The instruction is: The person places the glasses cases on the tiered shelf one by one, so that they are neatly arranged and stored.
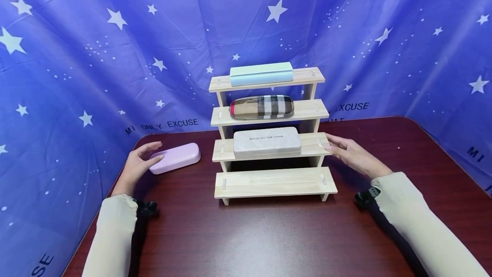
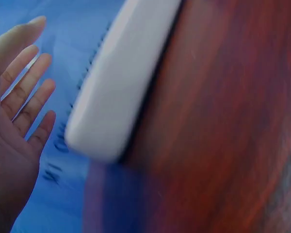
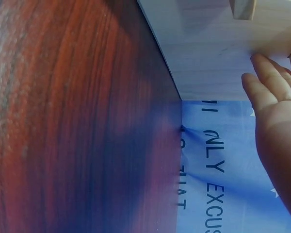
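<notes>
My left hand (image 1: 138, 163) is beside a lavender glasses case (image 1: 178, 158) lying on the table, its thumb overlapping the near end in the head view. In the left wrist view the fingers (image 2: 31, 92) are spread and apart from the case (image 2: 119, 87). At the right end of a wooden four-step display rack (image 1: 274, 183), my right hand (image 1: 347, 152) has its fingertips against the side by the second step from the bottom. A grey case with printed lettering (image 1: 267, 142) lies on that step. Above it are a plaid case (image 1: 262, 107) and, on top, a light blue box-shaped case (image 1: 261, 74).
The rack's lowest step (image 1: 273, 184) is bare wood. Everything stands on a dark red-brown table (image 1: 246, 234). Behind and around it hangs a blue curtain (image 1: 173, 33) with white stars and lettering, meeting the table's back and left edges.
</notes>
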`<state>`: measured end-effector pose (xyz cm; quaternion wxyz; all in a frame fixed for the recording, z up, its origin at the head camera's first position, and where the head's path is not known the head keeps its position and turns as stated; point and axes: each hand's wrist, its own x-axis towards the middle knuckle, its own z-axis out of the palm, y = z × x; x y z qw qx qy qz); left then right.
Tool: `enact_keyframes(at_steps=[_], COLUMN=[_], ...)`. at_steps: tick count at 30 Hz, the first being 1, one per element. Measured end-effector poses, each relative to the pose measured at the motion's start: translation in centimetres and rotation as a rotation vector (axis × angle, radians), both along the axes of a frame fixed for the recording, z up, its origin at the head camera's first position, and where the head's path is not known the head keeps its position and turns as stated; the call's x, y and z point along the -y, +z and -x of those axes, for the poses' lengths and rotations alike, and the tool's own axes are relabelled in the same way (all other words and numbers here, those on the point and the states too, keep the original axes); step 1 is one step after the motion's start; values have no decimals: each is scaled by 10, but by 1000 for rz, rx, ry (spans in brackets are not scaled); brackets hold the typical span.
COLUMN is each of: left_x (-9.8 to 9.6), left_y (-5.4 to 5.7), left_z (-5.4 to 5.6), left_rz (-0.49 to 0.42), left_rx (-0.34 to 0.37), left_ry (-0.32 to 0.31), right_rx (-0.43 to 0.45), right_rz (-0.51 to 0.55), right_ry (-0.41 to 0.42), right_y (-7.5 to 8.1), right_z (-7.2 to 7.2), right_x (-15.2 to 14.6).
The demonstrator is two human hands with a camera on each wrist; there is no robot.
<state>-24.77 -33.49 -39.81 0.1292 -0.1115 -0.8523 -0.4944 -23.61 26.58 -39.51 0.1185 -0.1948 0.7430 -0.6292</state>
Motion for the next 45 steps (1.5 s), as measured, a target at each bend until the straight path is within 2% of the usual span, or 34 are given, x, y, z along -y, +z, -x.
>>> enact_keyframes(at_steps=[5, 9, 17, 22, 27, 33, 39, 45], left_x=[24, 31, 33, 36, 35, 34, 33, 32], left_y=[-30, -39, -47, -49, -48, -48, -47, -50], left_z=[14, 19, 22, 24, 23, 22, 23, 24], left_rz=[45, 15, -29, -4, -5, 30, 93, 80], left_rx=[40, 76, 253, 305, 320, 315, 307, 281], left_ry=[31, 25, 3, -13, -51, -65, -12, 41], right_rx=[1, -3, 23, 10, 2, 23, 21, 17], right_rz=[10, -25, 50, 26, -17, 0, -4, 5], right_ry=[6, -8, 26, 12, -8, -5, -23, -25], right_y=[1, 2, 0, 3, 4, 3, 1, -1], right_z=[0, 0, 1, 1, 1, 0, 0, 0], right_x=[1, 0, 1, 1, 1, 0, 0, 1])
